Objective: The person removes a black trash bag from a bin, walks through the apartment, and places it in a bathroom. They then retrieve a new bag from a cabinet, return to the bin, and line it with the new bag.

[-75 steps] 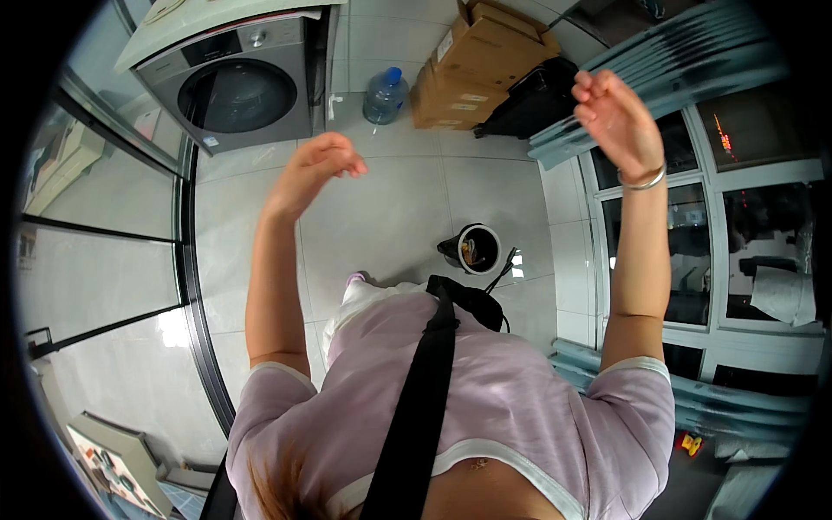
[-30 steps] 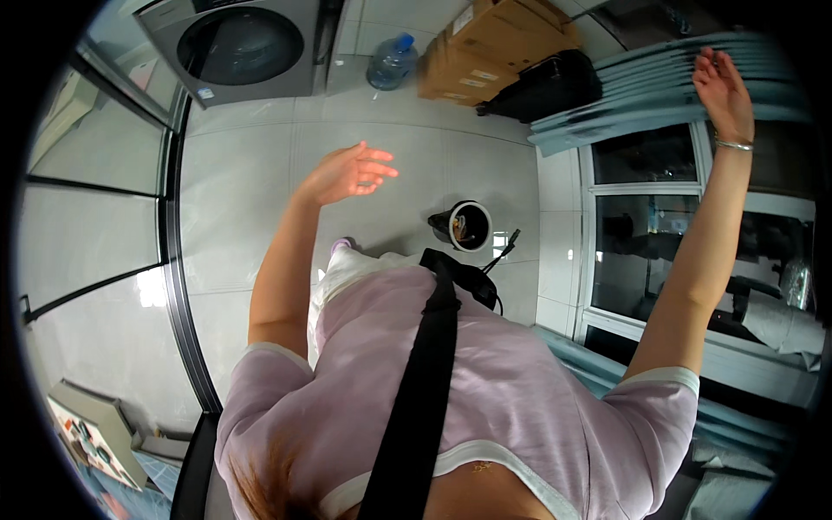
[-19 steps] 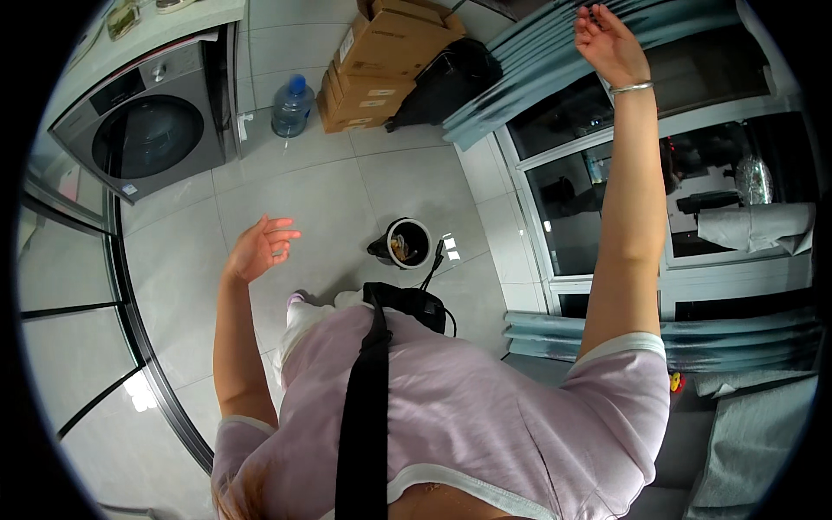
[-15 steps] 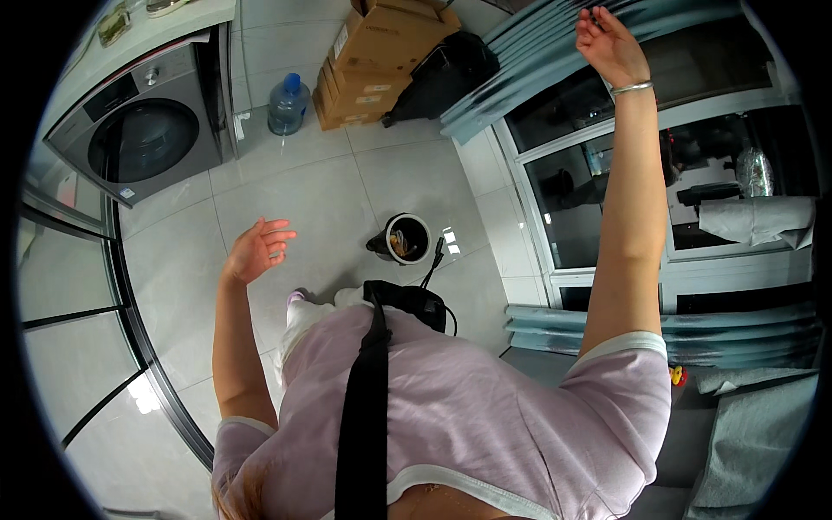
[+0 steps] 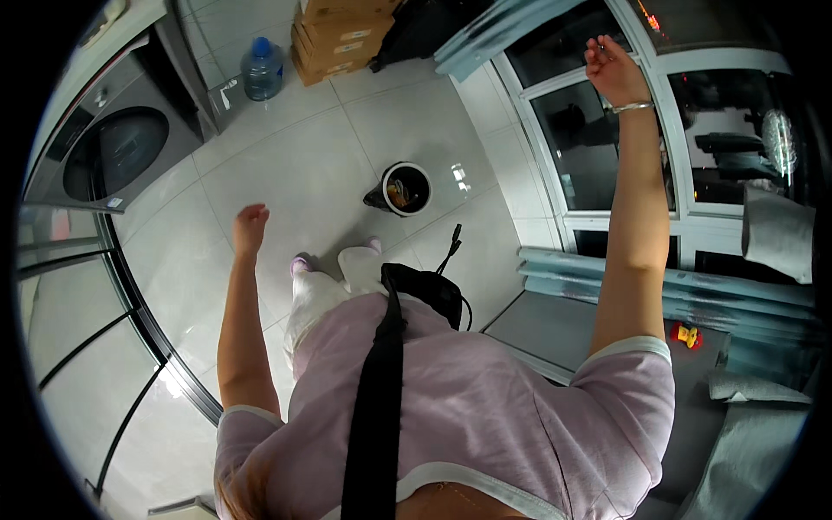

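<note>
A grey washing machine (image 5: 126,143) stands at upper left. 1 blue water bottle (image 5: 263,74) stands near cardboard boxes (image 5: 338,45); a red-and-yellow toy (image 5: 687,336) lies at right.

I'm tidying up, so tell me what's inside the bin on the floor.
Inside the bin, some yellowish-brown scraps show toward the left side; what they are is unclear. The bottom and anything beneath them stay hidden.

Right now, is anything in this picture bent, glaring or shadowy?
In the head view, the glass door's black frame looks bowed by the lens; the same head view shows glare on the floor right of the bin, a soft shadow between the shoes, and black corners.
</note>
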`<action>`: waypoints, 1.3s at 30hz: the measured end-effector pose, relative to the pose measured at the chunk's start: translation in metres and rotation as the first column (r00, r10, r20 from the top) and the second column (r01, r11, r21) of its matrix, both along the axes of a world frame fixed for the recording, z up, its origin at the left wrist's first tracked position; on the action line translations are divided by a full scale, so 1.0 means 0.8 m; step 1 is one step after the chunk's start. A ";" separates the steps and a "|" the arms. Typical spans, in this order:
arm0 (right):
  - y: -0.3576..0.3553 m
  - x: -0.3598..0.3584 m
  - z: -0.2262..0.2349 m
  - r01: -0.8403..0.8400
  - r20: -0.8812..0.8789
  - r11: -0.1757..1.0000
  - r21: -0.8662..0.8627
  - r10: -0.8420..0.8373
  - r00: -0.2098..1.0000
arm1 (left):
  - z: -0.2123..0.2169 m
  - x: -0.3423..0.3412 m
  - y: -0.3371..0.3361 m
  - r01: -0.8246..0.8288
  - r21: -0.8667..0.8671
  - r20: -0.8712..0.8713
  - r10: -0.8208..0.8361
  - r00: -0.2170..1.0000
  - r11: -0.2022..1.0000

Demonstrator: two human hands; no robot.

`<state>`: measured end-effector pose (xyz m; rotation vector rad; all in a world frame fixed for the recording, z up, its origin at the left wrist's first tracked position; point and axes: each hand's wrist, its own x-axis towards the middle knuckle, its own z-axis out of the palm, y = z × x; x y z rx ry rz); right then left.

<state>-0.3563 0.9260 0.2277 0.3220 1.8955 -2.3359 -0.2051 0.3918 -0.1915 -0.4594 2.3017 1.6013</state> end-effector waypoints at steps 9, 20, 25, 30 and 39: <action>0.068 0.088 -0.081 0.010 0.000 1.000 -0.009 -0.010 1.000 | 0.227 -0.127 0.280 0.118 -0.242 -0.740 -0.262 0.620 0.963; 0.231 0.171 -0.152 0.202 0.056 0.979 -0.022 -0.201 0.978 | 0.151 -0.159 0.560 0.570 -0.047 -0.660 -0.454 0.599 0.820; 0.354 0.228 -0.274 0.347 0.280 0.935 0.067 -0.351 0.893 | 0.103 -0.135 0.597 0.625 0.179 -0.347 -0.545 0.763 0.760; 0.362 0.285 -0.482 0.043 0.207 0.478 0.877 -0.458 0.864 | 0.028 -0.110 0.574 0.640 0.027 -0.285 -0.608 0.741 0.768; 0.148 0.294 -0.651 0.021 0.252 0.614 0.789 -0.355 0.900 | -0.131 -0.072 0.594 0.712 -0.161 -0.376 -0.710 0.596 0.683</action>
